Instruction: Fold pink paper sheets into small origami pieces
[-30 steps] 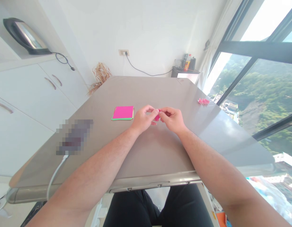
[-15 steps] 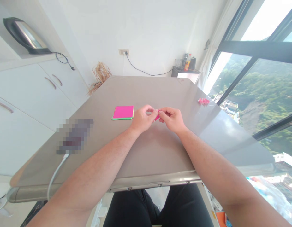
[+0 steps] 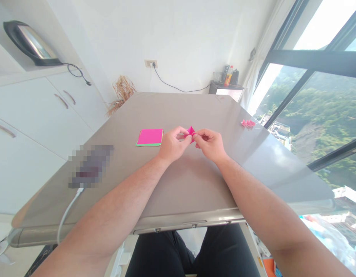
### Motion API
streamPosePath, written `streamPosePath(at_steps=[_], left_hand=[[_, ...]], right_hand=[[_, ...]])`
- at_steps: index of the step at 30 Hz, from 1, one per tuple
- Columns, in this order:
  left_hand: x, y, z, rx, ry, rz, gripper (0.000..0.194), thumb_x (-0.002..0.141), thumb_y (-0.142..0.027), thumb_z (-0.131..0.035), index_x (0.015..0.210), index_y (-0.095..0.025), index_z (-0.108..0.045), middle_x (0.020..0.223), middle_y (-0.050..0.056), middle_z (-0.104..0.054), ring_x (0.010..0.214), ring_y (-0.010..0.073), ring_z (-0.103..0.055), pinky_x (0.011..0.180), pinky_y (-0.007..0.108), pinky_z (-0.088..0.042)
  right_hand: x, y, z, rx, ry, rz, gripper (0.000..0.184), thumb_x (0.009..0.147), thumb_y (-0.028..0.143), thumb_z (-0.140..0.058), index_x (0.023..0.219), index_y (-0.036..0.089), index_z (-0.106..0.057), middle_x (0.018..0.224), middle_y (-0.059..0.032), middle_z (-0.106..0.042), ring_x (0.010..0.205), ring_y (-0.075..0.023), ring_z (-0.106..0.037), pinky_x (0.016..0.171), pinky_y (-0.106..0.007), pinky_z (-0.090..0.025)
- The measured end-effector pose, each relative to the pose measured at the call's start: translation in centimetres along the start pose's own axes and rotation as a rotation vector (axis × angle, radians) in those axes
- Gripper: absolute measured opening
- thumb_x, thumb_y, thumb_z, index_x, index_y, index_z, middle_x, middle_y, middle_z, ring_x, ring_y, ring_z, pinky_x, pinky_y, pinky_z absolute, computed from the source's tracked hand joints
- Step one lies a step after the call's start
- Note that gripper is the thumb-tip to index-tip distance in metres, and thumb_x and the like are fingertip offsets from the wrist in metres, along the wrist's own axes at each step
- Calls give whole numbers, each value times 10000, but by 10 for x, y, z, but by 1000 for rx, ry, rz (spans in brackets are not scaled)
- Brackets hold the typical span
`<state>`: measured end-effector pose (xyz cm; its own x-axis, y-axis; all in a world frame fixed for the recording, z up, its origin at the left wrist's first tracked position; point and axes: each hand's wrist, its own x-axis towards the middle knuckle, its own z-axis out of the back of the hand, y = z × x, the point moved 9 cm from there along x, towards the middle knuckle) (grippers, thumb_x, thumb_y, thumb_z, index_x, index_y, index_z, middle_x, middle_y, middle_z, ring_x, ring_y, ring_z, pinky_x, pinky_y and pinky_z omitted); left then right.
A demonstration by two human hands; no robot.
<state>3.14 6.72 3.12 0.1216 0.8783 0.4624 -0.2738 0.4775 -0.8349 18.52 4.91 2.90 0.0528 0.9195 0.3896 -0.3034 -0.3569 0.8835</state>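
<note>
A small folded piece of pink paper (image 3: 191, 130) is pinched between my two hands over the middle of the table, one pointed corner standing up between them. My left hand (image 3: 174, 144) grips its left side with thumb and fingers. On the right side, my right hand (image 3: 209, 144) holds it between thumb and forefinger. The fingertips hide much of the paper. Just left of my left hand lies a stack of square coloured paper (image 3: 150, 136), pink on top with a green edge showing below.
Small folded pink paper pieces (image 3: 248, 123) sit at the table's right edge by the window. A blurred-out dark device (image 3: 92, 165) with a white cable (image 3: 68, 211) lies on the left. The table's front edge (image 3: 189, 219) is above my legs.
The pink paper has turned or opened between my fingers, so a pointed corner now shows above them. Both hands stay in nearly the same place.
</note>
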Motion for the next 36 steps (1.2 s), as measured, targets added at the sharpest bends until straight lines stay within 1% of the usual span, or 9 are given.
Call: streamPosePath(at_steps=[3, 8, 12, 17, 20, 23, 28, 32, 36], left_hand=[[0, -2, 2, -12, -11, -9, 121, 821, -336, -659, 828, -215, -656, 969, 39, -755, 869, 202, -733, 774, 337, -589], [1, -4, 5, -59, -21, -19, 129, 806, -331, -686, 814, -207, -653, 978, 50, -757, 906, 204, -724, 811, 349, -593], [2, -1, 5, -129, -43, -16, 173, 779, -328, -734, 864, -206, -646, 963, 55, -750, 933, 204, -719, 862, 370, -592], [3, -1, 5, -307, -32, -19, 399, 755, -305, -775, 1104, -212, -607, 1042, 69, -742, 1036, 220, -705, 908, 398, -588], [2, -8, 7, -239, -36, -52, 294, 776, -312, -756, 1035, -197, -677, 1070, 78, -738, 1059, 224, -695, 938, 399, -578], [-3, -25, 5, -105, -13, -159, 196, 805, -328, -728, 964, -214, -734, 1093, 72, -738, 1060, 218, -689, 974, 393, -560], [-12, -45, 4, 73, -17, -328, 144, 811, -273, -700, 937, -234, -755, 1105, 57, -748, 1058, 216, -687, 1004, 388, -536], [-9, -34, 8, 36, -41, -231, 169, 844, -267, -638, 974, -226, -737, 1055, 45, -751, 1012, 204, -698, 934, 359, -573], [-3, -22, 15, 4, -96, -134, 215, 851, -288, -624, 1033, -227, -721, 1137, 48, -724, 1091, 219, -667, 847, 334, -594]], right_hand=[[-1, 5, 3, -46, -35, 53, 170, 826, 364, -652, 773, 216, -716, 637, 3, -641, 549, -128, -572, 567, -276, -464], [-2, 17, 5, -108, -87, 192, 136, 818, 338, -668, 746, 236, -724, 888, -21, -652, 579, -98, -499, 584, -285, -455], [-1, 17, 9, -134, -133, 207, 106, 815, 314, -675, 774, 244, -742, 843, -13, -613, 617, -108, -502, 608, -291, -458], [2, 4, 6, -18, -63, 43, 139, 816, 349, -671, 808, 220, -720, 648, 21, -592, 589, -125, -551, 590, -292, -483], [2, 1, 1, 146, -1, -31, 175, 804, 371, -678, 852, 204, -705, 692, 1, -660, 656, -150, -637, 621, -301, -541], [2, 0, -3, 301, 49, -75, 220, 805, 404, -672, 884, 200, -693, 830, -37, -719, 812, -188, -700, 675, -317, -587], [3, -5, 0, 345, 27, -107, 202, 768, 371, -700, 867, 197, -675, 832, -36, -725, 819, -186, -701, 676, -311, -596], [6, -9, 4, 278, -18, -113, 115, 719, 284, -667, 801, 205, -653, 753, -3, -694, 715, -154, -657, 648, -305, -582], [5, -5, 2, 178, 9, -61, 46, 709, 241, -626, 738, 205, -628, 661, 24, -647, 612, -132, -611, 621, -299, -538]])
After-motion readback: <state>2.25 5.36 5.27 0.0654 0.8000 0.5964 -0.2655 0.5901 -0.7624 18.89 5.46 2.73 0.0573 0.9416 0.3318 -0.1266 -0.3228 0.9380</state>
